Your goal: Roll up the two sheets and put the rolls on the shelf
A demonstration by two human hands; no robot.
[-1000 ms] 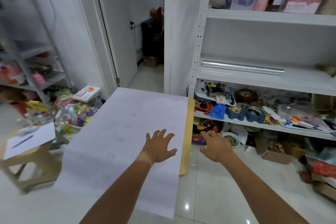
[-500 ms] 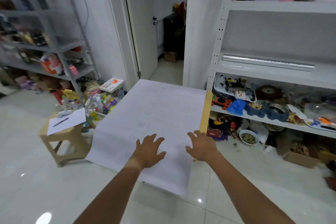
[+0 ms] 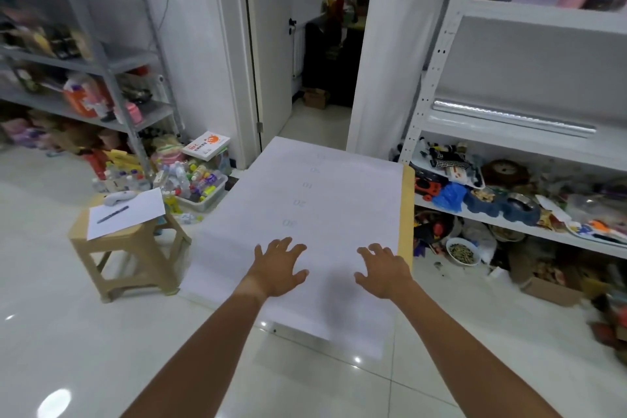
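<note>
A large white sheet point(image 3: 325, 200) with faint grey numbers lies spread flat over a low table, and its near end hangs over the table's edge. The table's tan edge point(image 3: 407, 214) shows along the sheet's right side. My left hand point(image 3: 280, 266) and my right hand point(image 3: 383, 270) hover over the sheet's near part, palms down, fingers spread, holding nothing. A shiny silver roll point(image 3: 512, 117) lies on the white shelf point(image 3: 529, 142) at the right.
A tan stool point(image 3: 135, 248) with paper and a pen stands left of the table. A bin of small bottles point(image 3: 193, 183) sits behind it. Grey racks fill the left wall. The white shelf unit's lower level is cluttered. A doorway opens straight ahead.
The view has swung left and pulled back. My right hand has moved from beside the table's edge to over the sheet, level with my left hand.
</note>
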